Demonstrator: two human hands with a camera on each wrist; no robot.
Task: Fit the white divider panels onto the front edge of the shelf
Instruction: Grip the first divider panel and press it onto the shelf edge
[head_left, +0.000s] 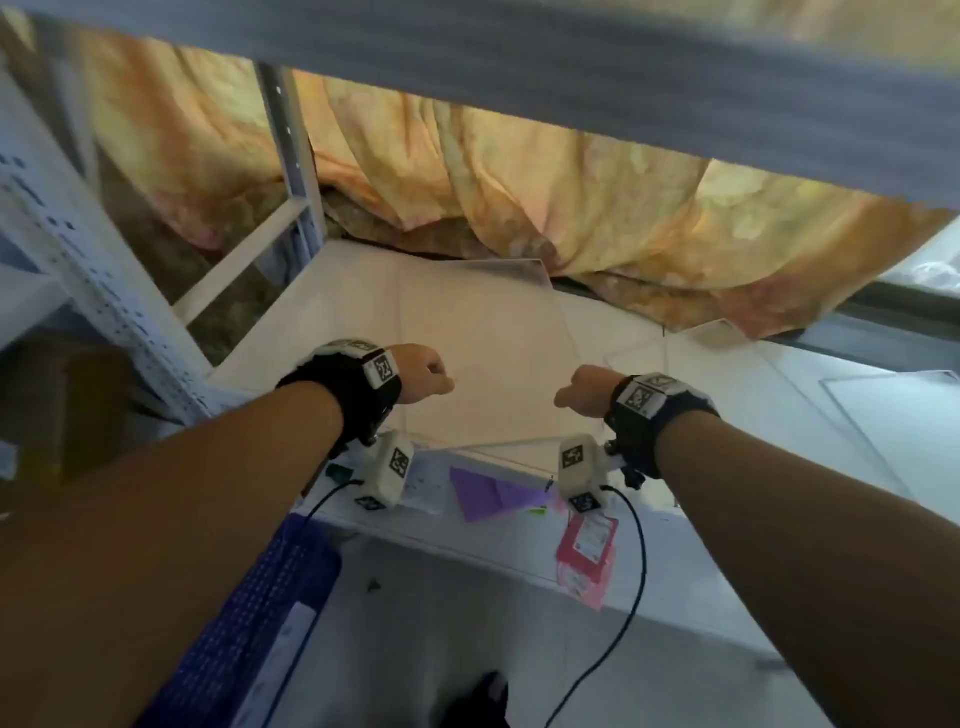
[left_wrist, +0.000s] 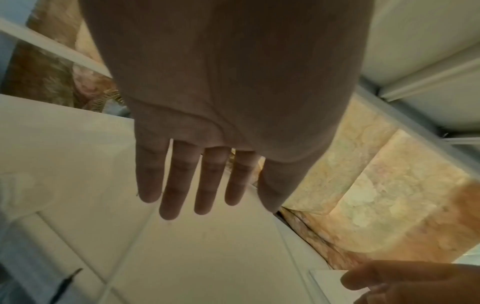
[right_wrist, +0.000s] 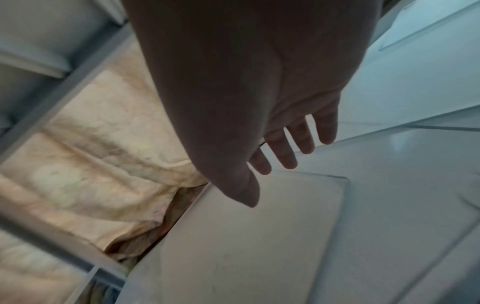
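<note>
Left hand (left_wrist: 197, 164) and right hand (right_wrist: 291, 144) are being held wide, gripping nothing; panel (head_left: 467, 332) lying flat is risking fumbled edges, sliding farther

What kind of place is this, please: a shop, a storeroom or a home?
Most likely a shop or storeroom, though I cannot be sure. A white metal shelf with a perforated upright fills the view, paper labels hang on its front edge, and a yellow patterned cloth covers the back.
</note>
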